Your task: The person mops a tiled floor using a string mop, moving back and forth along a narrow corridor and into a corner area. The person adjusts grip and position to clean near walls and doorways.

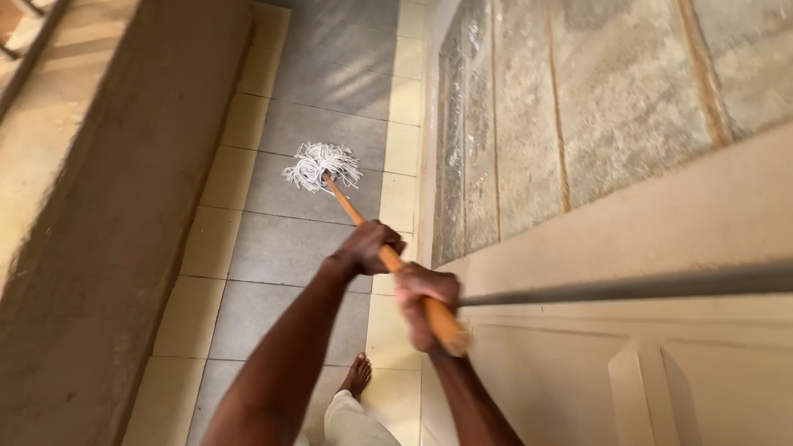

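Observation:
A string mop has a white head resting on the grey floor tiles and an orange wooden handle slanting back toward me. My left hand is wrapped around the handle partway down. My right hand grips the handle near its top end, slightly blurred. Both arms reach forward from the bottom of the view.
A narrow corridor of grey tiles with cream border tiles runs ahead. A rough concrete wall bounds the left. A cream panelled door with frosted glass and a grey metal bar stands on the right. My bare foot shows below.

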